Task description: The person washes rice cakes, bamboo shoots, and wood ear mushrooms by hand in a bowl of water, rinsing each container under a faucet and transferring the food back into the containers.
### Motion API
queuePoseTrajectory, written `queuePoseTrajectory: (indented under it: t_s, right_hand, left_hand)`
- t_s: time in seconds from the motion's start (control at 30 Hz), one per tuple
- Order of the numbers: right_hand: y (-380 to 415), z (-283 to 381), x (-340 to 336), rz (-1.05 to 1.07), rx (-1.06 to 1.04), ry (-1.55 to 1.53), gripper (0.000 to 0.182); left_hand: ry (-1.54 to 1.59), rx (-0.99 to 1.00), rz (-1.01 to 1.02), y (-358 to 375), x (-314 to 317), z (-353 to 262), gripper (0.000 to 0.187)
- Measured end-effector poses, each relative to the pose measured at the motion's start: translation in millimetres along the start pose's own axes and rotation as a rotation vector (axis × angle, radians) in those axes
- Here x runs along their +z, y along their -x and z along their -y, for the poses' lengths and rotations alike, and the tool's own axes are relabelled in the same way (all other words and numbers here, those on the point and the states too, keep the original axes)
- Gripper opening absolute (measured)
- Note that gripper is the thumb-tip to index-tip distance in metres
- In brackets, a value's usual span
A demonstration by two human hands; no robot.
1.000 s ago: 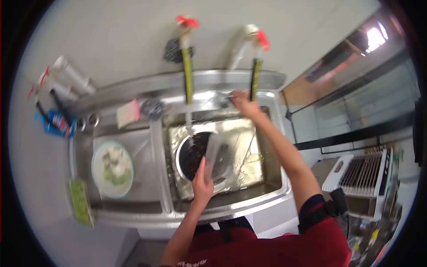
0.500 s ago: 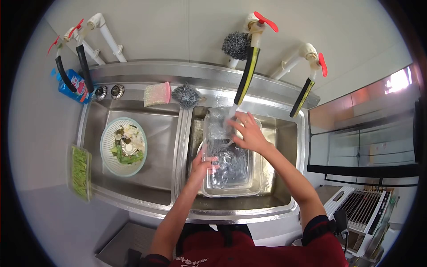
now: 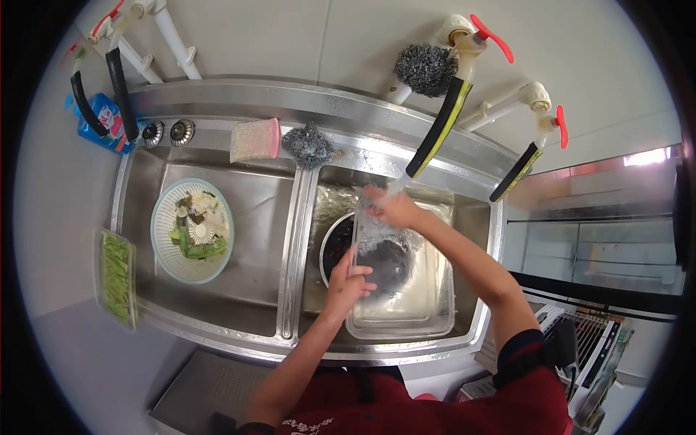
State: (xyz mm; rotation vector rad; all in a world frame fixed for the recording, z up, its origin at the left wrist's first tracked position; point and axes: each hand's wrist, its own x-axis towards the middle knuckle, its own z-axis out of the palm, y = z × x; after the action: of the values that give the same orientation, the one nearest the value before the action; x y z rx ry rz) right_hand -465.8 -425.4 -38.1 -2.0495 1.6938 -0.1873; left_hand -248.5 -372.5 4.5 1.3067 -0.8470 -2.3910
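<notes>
A clear plastic container (image 3: 402, 328) is in the right basin, partly over a round dark-bottomed bowl (image 3: 336, 243). My left hand (image 3: 349, 284) grips the container's left side, with fingers inside the rim. At its far left corner, my right hand (image 3: 395, 209) has bent fingers round the rim; splashing water blurs the fingertips. Water runs from the black-and-yellow tap hose (image 3: 439, 129) beside my right hand and spreads inside the container.
The left basin (image 3: 254, 254) holds a strainer (image 3: 161, 235) with food scraps. On the back ledge lie a sponge (image 3: 254, 140) and a steel scourer (image 3: 308, 145). A tub of green vegetables (image 3: 116, 275) stands at left, a blue bottle (image 3: 105, 123) behind.
The container has shifted right and nearer in the basin, showing more of the bowl. My right hand has gone from spread fingers in the stream to the container's far left corner. The view has shifted.
</notes>
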Motion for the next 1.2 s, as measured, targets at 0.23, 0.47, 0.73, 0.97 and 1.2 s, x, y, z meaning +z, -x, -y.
queuePoseTrajectory:
  t_s: [0.23,0.47,0.73,0.97,1.2]
  right_hand:
    - [7.9,-13.0,11.6,0.03,0.139,-0.113,0.025]
    - [15.6,-26.0,14.4,0.251,0.054,-0.256,0.041]
    - [23.3,-38.6,8.7,0.005,0.104,-0.338,0.044]
    - [80.5,0.2,116.0,-0.571,0.721,-0.804,0.043]
    - [35.7,-26.4,71.8,-0.417,0.683,-1.013,0.025]
  left_hand:
    - [-0.036,0.054,-0.048,-1.4,-0.7,3.8,0.071]
    - [-0.026,0.046,-0.077,5.6,-13.2,-6.7,0.075]
    - [-0.128,0.266,-0.153,6.0,-17.3,-18.4,0.071]
    - [-0.219,0.518,-0.296,-12.7,-10.8,0.2,0.062]
    - [-0.334,0.616,-0.282,2.8,-0.3,16.8,0.061]
